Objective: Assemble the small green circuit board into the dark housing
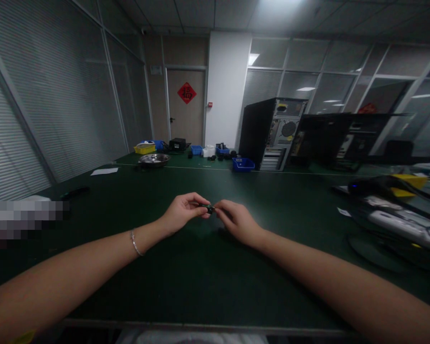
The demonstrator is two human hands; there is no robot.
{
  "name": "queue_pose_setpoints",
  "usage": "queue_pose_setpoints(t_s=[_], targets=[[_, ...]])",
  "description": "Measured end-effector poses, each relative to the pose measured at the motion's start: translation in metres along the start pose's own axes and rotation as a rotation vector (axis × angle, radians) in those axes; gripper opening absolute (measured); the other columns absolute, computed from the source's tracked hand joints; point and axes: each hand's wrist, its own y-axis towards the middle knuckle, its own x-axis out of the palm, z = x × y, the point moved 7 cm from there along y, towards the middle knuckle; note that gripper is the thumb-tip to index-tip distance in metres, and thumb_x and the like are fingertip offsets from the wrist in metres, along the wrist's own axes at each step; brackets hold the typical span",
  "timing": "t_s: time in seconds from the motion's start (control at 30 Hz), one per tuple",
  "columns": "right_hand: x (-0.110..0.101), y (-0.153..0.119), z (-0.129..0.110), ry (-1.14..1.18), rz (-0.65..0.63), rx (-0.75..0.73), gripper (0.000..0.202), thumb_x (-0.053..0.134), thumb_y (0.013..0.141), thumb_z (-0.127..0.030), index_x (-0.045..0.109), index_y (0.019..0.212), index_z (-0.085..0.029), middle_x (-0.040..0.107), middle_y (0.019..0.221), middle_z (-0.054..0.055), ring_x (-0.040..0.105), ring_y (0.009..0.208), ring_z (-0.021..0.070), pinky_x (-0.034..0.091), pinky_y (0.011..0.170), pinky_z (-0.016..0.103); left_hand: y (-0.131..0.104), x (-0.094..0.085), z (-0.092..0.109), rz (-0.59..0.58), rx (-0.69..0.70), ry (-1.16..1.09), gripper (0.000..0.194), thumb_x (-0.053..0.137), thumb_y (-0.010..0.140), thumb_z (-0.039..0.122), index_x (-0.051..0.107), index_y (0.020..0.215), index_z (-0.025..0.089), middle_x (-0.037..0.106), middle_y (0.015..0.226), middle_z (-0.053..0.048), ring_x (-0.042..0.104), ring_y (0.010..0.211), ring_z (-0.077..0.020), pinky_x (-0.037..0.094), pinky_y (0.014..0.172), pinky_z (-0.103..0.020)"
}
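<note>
Above the middle of the dark green table (186, 282), both hands meet at a small dark piece (209, 209). My left hand (186, 211), with a bracelet on its wrist, pinches the piece between thumb and fingers. From the other side, my right hand (234, 220) has its thumb and index finger pressed together at the piece's right end. Whatever lies between those right fingertips is too small to name.
At the back stand a metal bowl (154, 160), a yellow basket (145, 149), a blue tray (243, 165) and a black computer tower (272, 134). White paper (104, 171) lies at the left. Cables and a white device (397, 222) are at the right.
</note>
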Motion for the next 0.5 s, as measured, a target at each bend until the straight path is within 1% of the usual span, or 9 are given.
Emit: queue_pose_setpoints(t_s=[0.1,0.33,0.5], targets=[[-0.0004,0.0004,-0.0009,0.003,-0.004,0.005,0.017,0.046,0.094,-0.021,0.062,0.097,-0.018,0.064,0.089,0.005,0.058,0.079,0.0162,0.043,0.069,0.026,-0.0003,0.0008,0.0004,-0.003,0.008,0.001,0.027,0.077,0.070,0.019,0.065,0.093,0.009,0.071,0.089,-0.007,0.071,0.077,-0.0178,0.058,0.078,-0.034],[-0.0008,0.0003,-0.0014,-0.006,-0.011,0.000,0.016,0.046,0.093,-0.020,0.061,0.097,-0.018,0.064,0.090,0.004,0.057,0.079,0.0157,0.042,0.068,0.026,-0.0001,-0.0019,0.0001,0.030,0.005,0.022,0.025,0.075,0.072,0.017,0.065,0.093,0.009,0.071,0.088,-0.006,0.071,0.077,-0.0166,0.058,0.076,-0.030],[-0.0005,0.0006,-0.0025,-0.009,-0.018,0.001,0.015,0.046,0.093,-0.022,0.061,0.095,-0.019,0.064,0.088,0.004,0.057,0.078,0.0157,0.042,0.067,0.025,0.0013,-0.0039,0.0000,0.005,0.034,0.052,0.025,0.074,0.074,0.019,0.064,0.095,0.010,0.070,0.091,-0.006,0.070,0.078,-0.0167,0.057,0.077,-0.032]])
